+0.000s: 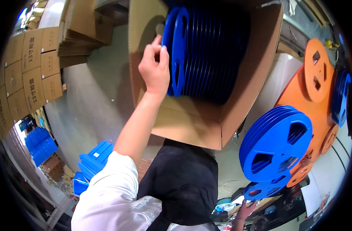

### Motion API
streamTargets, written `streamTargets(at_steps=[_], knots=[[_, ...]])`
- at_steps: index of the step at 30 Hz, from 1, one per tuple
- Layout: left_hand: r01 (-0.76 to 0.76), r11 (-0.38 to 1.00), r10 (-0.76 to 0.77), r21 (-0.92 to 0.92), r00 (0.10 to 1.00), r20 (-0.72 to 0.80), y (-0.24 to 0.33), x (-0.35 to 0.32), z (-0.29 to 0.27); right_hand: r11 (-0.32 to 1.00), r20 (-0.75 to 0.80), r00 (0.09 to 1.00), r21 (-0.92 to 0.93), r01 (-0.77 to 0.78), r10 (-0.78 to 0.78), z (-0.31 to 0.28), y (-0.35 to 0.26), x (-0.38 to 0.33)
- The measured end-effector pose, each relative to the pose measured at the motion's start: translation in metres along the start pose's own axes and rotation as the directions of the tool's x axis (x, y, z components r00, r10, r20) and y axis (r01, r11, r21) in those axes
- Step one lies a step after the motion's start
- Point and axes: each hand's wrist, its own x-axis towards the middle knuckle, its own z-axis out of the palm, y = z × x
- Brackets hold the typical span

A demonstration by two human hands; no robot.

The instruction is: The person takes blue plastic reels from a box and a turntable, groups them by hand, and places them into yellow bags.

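My left hand (pixel 155 68) reaches into an open cardboard box (pixel 191 133) and is closed on the near-left rim of a blue plastic reel disc (pixel 168 34). Beside this one stands another blue disc (pixel 180 57) with slots. A tight row of blue discs (pixel 212 54) fills the box to its right, all on edge. At the lower right, my right hand (pixel 245 212) shows small near the picture's rim, fingers apart. Its fingertips are close to the lower edge of a blue slotted reel (pixel 268 188); whether they touch is unclear.
Blue reels (pixel 278 142) stand stacked at the right, beside orange discs (pixel 318 71) on a light surface. Closed cartons (pixel 25 73) are piled at the far left, near flattened cardboard (pixel 85 27). Blue bins (pixel 95 158) sit on the floor at my left.
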Motion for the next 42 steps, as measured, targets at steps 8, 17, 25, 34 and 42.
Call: streamTargets(at_steps=[8,17,25,34,42], knots=[[0.401,0.791,-0.384,-0.462,0.913,0.135,0.115,-0.012,-0.106,0.667,0.120,0.711,0.483,0.568,-0.692,-0.022,-0.311,-0.087],[0.587,0.392,-0.531,-0.708,0.773,0.347,0.192,-0.002,-0.165,0.163,-0.132,0.249,0.459,0.873,-0.960,-0.013,-0.505,-0.170],[0.690,0.306,-0.500,-0.656,0.703,0.506,0.224,-0.005,-0.181,0.187,-0.268,0.412,0.595,0.782,-0.871,-0.060,-0.493,-0.184],[0.708,0.294,-0.411,-0.641,0.700,0.584,0.247,-0.006,-0.194,0.221,-0.092,0.621,0.886,0.409,-0.779,-0.102,-0.482,-0.187],[0.741,0.263,-0.390,-0.617,0.667,0.635,0.253,-0.003,-0.196,0.233,-0.134,0.588,0.831,0.505,-0.798,-0.117,-0.473,-0.195]])
